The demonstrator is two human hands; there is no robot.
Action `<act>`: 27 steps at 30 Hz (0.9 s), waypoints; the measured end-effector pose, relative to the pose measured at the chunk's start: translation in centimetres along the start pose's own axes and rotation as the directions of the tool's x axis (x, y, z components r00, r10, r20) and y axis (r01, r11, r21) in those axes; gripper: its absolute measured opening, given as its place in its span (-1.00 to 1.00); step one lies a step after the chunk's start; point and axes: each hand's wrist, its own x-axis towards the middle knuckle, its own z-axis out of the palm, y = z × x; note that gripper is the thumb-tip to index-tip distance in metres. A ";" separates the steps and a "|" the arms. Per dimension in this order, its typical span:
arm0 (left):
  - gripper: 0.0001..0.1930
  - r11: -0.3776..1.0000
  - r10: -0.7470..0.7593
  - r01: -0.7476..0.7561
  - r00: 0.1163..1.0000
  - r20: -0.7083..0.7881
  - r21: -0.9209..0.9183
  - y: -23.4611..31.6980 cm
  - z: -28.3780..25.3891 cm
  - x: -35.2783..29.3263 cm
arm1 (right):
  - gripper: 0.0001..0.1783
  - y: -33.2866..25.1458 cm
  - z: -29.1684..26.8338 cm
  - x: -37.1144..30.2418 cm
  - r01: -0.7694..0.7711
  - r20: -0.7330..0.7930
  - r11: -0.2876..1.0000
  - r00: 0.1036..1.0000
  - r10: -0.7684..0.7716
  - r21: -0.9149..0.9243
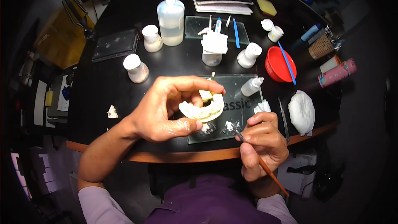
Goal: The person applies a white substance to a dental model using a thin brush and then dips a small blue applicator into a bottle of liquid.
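Observation:
Between the thumb and fingers of my left hand [166,112] is a pale yellow, horseshoe-shaped dental cast [202,112], held up over a glass slab [226,135]. My right hand [265,145] grips a thin brush [268,169] with a brown handle, pen-like, pointing down and left. Its tip meets or hovers just over a small white mound of paste [229,126] on the slab; I cannot tell which. A second white patch [207,129] lies on the slab below the cast. Something shiny and wet-looking coats my left thumb.
Right of the slab lie a small dropper bottle [252,86], a knife-like metal tool [283,120] and a white cloth bundle [302,113]. Farther back are a red bowl [271,67] with a blue stick [287,63] across it, white-lidded jars [136,69] and a tall clear squeeze bottle [171,23].

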 end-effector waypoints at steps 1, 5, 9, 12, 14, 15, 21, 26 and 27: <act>-0.26 1.000 0.019 -0.019 1.000 0.020 0.008 -0.2 0.0 0.1 | -0.82 -0.4 0.3 0.0 -0.021 -0.014 0.999 1.000 0.022 0.039; -0.26 0.997 0.062 -0.064 0.997 0.041 0.045 0.0 0.1 0.1 | -0.69 -1.0 1.9 1.6 0.063 -0.030 0.988 0.998 -0.059 0.143; -0.29 0.992 0.123 -0.124 0.992 0.020 0.030 -0.6 0.1 0.2 | -0.67 -0.1 2.9 1.8 0.134 0.041 0.991 0.990 -0.135 0.028; -0.30 0.992 0.119 -0.119 0.993 0.013 0.029 -0.1 0.2 0.2 | -0.67 0.1 3.5 1.6 0.189 -0.002 0.982 0.982 -0.189 -0.009; -0.30 0.992 0.124 -0.124 0.992 0.014 0.028 -0.1 0.1 0.2 | -0.66 0.3 3.6 1.5 0.198 0.003 0.980 0.980 -0.198 -0.016; -0.30 0.992 0.124 -0.124 0.992 0.011 0.027 0.0 0.2 0.2 | -0.65 0.4 3.6 1.4 0.207 0.002 0.978 0.978 -0.207 -0.024; -0.31 0.995 0.099 -0.099 0.995 0.002 0.005 -0.2 0.2 0.2 | -0.62 0.5 3.6 1.3 0.234 0.017 0.970 0.972 -0.234 -0.061; -0.32 0.991 0.127 -0.127 0.992 0.015 0.042 -0.3 0.0 0.3 | -0.64 0.5 3.6 1.2 0.234 0.022 0.970 0.972 -0.233 -0.071; -0.32 0.991 0.126 -0.126 0.992 0.015 0.043 -0.4 0.0 0.3 | -0.66 0.6 3.6 1.1 0.236 0.017 0.969 0.972 -0.236 -0.069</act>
